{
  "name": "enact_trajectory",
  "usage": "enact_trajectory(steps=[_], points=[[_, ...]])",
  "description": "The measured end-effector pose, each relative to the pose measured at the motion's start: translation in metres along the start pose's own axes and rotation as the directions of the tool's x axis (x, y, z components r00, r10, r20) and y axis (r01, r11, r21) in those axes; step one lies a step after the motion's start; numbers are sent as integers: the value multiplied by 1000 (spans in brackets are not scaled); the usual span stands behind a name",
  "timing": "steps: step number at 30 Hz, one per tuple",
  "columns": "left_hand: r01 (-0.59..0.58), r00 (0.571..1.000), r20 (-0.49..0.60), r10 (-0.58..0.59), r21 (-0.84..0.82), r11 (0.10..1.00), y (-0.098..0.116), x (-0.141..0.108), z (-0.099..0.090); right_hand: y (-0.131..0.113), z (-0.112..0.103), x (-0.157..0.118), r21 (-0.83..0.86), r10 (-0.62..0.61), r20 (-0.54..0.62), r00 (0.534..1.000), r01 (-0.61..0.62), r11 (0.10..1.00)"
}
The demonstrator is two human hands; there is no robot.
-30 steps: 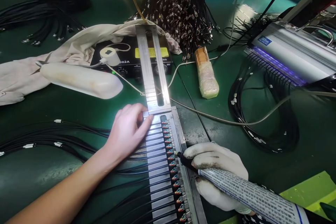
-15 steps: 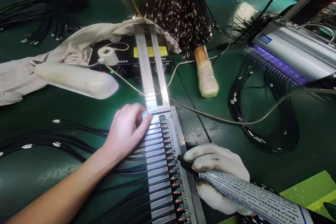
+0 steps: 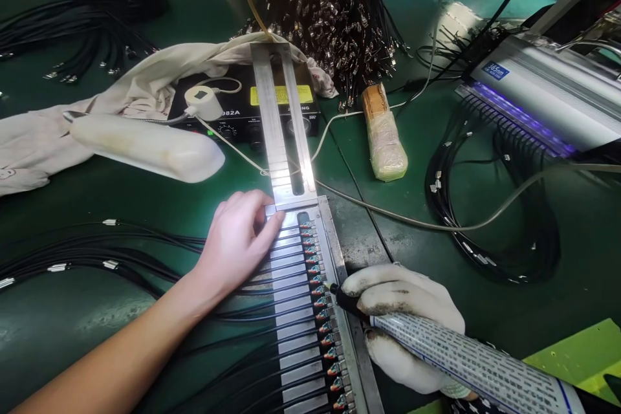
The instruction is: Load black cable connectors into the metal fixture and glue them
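Observation:
My left hand [image 3: 242,236], bare, grips the left edge of a long metal fixture [image 3: 291,343] near the joint with a slotted metal plate [image 3: 266,94]. Its fingers are bent, and the thumb rests on the fixture. Black cables [image 3: 262,281] run into the fixture side by side, each ending in a small connector with coloured wires [image 3: 326,328]. My right hand [image 3: 412,301], in a stained white glove, is closed around a glue tube [image 3: 466,362] covered in print. The tube's black nozzle [image 3: 339,294] points left, its tip close beside one of the connectors; whether it touches is unclear.
Behind the fixture stands a black control box [image 3: 237,123] with cloth draped on it and a white lamp [image 3: 150,149] in front. A wrapped block [image 3: 385,136] lies to the right. Further right are a UV lamp unit [image 3: 538,97] and coiled cables [image 3: 451,226]. A cable heap [image 3: 334,26] lies behind.
The whole scene sits slightly further right in the picture. Both hands keep their holds, and the nozzle stays by the same row of connectors.

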State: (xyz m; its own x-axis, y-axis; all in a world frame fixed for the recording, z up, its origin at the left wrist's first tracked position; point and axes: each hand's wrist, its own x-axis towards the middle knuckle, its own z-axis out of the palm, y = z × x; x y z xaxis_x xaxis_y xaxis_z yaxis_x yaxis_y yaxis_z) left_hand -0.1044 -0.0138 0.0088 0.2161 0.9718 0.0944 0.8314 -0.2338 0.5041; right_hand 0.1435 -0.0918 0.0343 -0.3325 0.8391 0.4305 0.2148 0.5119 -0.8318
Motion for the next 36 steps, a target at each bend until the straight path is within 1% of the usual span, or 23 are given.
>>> enact_trajectory(steps=[6,19,29,36], points=[[2,1000,-3,-2,-3,1000,-1,-1,0,0,-2,0,-17,-1,15,1000,2,1000],[-6,1000,-7,6,-10,1000,0,-1,-1,2,-1,1,22,7,3,1000,-7,1000],[-5,1000,-6,5,-3,1000,-1,-1,0,2,-2,-5,20,11,18,1000,-11,1000],[-9,1000,-10,9,-4,1000,-2,-1,0,2,-2,-2,32,3,22,1000,-4,999]])
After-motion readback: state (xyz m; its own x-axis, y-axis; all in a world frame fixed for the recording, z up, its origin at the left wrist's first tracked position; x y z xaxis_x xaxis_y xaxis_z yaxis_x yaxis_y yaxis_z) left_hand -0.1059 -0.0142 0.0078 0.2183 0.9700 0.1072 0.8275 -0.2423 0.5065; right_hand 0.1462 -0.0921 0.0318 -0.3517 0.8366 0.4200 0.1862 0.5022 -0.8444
